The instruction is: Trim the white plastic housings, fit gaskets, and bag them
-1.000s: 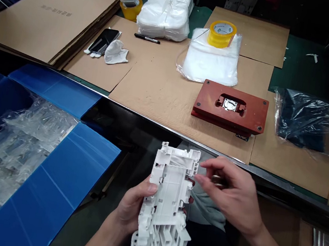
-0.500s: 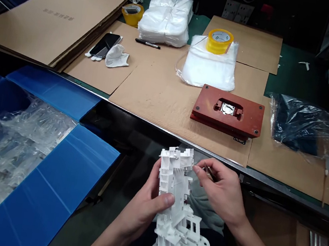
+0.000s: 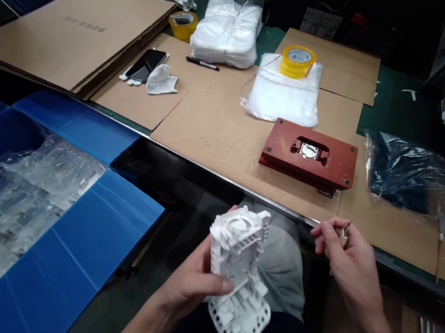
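White moulded plastic housing (image 3: 239, 259) occupies lower centre, held in a firm wrap-around grip by the left hand (image 3: 191, 282). Blue corrugated plastic bin (image 3: 65, 254) stands at lower left. Red fixture plate (image 3: 283, 159) lies on cardboard at upper right. Right hand (image 3: 348, 262), well apart from the housing, holds a narrow pinch on a small slim item (image 3: 344, 235), type indeterminate.

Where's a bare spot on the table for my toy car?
Bare cardboard lies between the black marker and the red fixture plate, along the table's front edge. Another patch sits below the dark plastic bag. It's crowded at the back, around the white plastic bags and yellow tape roll.
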Demonstrator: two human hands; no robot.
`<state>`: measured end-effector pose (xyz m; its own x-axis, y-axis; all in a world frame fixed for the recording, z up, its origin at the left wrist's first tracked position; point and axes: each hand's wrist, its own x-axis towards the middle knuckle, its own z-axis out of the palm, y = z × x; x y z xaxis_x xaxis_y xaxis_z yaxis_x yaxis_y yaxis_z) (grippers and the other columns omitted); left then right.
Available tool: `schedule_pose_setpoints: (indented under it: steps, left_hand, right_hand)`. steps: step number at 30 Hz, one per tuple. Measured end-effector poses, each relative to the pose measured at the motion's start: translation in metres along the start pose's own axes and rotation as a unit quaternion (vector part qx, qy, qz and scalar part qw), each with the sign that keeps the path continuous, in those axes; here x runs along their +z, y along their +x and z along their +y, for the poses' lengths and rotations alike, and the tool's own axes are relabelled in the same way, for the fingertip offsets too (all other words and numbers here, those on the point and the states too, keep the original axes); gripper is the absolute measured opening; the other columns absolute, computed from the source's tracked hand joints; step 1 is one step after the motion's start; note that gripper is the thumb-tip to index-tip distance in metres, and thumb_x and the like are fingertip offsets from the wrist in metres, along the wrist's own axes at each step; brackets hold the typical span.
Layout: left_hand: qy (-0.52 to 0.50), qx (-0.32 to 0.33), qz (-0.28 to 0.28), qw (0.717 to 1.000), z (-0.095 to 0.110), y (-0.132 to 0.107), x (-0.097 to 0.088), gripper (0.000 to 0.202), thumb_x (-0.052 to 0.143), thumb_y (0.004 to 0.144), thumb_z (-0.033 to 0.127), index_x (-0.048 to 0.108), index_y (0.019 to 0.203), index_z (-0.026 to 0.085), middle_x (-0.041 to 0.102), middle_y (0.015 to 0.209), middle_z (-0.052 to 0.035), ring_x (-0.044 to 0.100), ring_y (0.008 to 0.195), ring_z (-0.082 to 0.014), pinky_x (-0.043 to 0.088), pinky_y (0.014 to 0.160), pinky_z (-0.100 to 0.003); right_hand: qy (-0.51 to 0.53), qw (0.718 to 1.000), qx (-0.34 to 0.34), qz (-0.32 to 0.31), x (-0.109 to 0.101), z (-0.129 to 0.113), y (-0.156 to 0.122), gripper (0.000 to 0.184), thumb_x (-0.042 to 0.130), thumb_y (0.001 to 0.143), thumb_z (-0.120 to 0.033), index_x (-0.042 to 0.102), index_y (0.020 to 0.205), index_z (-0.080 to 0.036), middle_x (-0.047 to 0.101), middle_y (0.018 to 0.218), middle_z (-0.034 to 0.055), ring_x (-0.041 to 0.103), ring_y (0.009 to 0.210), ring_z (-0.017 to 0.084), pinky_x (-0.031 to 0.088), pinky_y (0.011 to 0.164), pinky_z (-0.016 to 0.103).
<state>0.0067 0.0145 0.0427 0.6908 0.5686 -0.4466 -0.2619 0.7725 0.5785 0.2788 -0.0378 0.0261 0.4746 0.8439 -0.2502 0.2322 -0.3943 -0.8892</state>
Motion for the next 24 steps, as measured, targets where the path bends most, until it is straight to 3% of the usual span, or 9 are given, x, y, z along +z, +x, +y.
schedule_pose_setpoints:
  steps: [3, 11, 18, 24]
  left_hand:
    - [0.134, 0.022, 0.003, 0.991, -0.001, -0.001, 0.002, 0.118, 0.084, 0.067, 0.012, 0.015, 0.158, 0.038, 0.045, 0.155, -0.0104, 0.055, 0.128, -0.0337, 0.050, 0.097, -0.037]
    - [0.307, 0.078, -0.005, 0.948, 0.003, -0.001, 0.004, 0.103, 0.082, 0.072, 0.015, 0.025, 0.156, 0.035, 0.038, 0.159, -0.0089, 0.039, 0.144, -0.0350, 0.033, 0.117, -0.047]
    - [0.302, 0.081, -0.008, 0.950, 0.003, 0.000, 0.003, 0.102, 0.083, 0.071, 0.015, 0.026, 0.155, 0.034, 0.035, 0.160, -0.0098, 0.039, 0.144, -0.0358, 0.036, 0.116, -0.047]
    - [0.260, 0.057, -0.002, 0.964, -0.001, -0.001, 0.009, 0.094, 0.084, 0.072, 0.023, 0.033, 0.150, 0.030, 0.046, 0.149, -0.0136, 0.048, 0.136, -0.0375, 0.047, 0.106, -0.047]
  right_hand:
    - [-0.042, 0.999, 0.012, -0.018, -0.012, 0.010, 0.000, 0.033, 0.053, 0.099, -0.053, 0.061, 0.088, -0.023, 0.059, 0.068, -0.0022, 0.050, 0.061, 0.012, 0.037, 0.057, 0.027]
    - [-0.065, 0.997, 0.041, -0.023, -0.022, 0.029, -0.002, 0.039, 0.048, 0.099, -0.058, 0.060, 0.087, -0.023, 0.062, 0.072, -0.0009, 0.050, 0.059, 0.011, 0.038, 0.056, 0.027]
    - [-0.080, 0.995, 0.061, -0.028, -0.024, 0.044, -0.004, 0.042, 0.049, 0.097, -0.061, 0.058, 0.083, -0.023, 0.064, 0.074, 0.0001, 0.055, 0.060, 0.013, 0.042, 0.059, 0.028]
    - [-0.107, 0.992, 0.065, -0.005, -0.029, 0.051, -0.011, 0.045, 0.053, 0.094, -0.064, 0.059, 0.075, -0.023, 0.062, 0.067, -0.0005, 0.053, 0.057, 0.013, 0.041, 0.056, 0.028]
